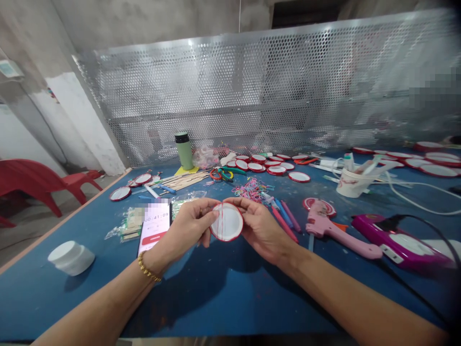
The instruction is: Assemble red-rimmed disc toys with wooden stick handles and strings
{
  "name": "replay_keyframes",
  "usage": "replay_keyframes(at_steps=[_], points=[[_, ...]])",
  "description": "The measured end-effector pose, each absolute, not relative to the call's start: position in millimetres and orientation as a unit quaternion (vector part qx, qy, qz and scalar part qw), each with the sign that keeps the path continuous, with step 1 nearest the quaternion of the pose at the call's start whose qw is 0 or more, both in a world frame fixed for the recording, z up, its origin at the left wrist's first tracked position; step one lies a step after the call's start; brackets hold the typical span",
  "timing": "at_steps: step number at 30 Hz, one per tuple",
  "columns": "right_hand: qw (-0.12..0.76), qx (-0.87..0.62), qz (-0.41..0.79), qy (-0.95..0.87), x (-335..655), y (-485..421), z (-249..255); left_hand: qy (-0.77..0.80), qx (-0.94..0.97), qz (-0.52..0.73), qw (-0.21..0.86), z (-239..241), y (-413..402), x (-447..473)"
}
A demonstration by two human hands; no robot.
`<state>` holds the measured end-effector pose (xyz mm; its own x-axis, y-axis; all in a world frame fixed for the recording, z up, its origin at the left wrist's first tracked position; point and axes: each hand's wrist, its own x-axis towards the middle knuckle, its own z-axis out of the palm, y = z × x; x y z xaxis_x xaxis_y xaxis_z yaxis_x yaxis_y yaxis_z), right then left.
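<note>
A round white disc with a red rim (230, 223) is held up between my two hands above the blue table. Thin reddish strands run down its face, left of its middle. My left hand (192, 221) grips the disc's left edge, thumb on the face and fingers behind. At the right edge, my right hand (261, 226) pinches the rim, its fingers partly hidden behind the disc. A phone (155, 223) showing a timer lies beside my left wrist. Just beyond my hands is a pile of small colourful bands (252, 190).
A pink glue gun (334, 230), a magenta device (399, 240) and cables lie at right. Blue and pink pens (284, 216) sit near my right hand. A white jar (71, 258) is at left. Further back stand a green bottle (185, 153), more red-rimmed discs (298, 177) and a cup of tools (355, 185).
</note>
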<state>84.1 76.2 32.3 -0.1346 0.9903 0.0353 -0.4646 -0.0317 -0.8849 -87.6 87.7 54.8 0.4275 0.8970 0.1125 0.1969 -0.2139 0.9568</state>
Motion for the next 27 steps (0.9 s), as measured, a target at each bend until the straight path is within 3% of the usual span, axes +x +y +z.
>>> replay_keyframes(at_steps=[9,15,22,27], points=[[0.558,-0.389,0.606,-0.414,89.0,75.1,37.6,0.404,0.705,0.361,0.458,50.5,89.4,-88.4],[0.516,-0.395,0.548,-0.526,89.2,70.8,38.4,0.437,0.694,0.368,0.438,51.0,90.1,-86.4],[0.49,-0.432,0.511,-0.559,85.8,75.6,20.7,0.435,0.645,0.34,0.528,49.1,89.0,-84.7],[0.422,-0.499,0.438,-0.617,91.1,78.6,22.3,0.427,0.628,0.307,0.574,43.8,92.2,-85.3]])
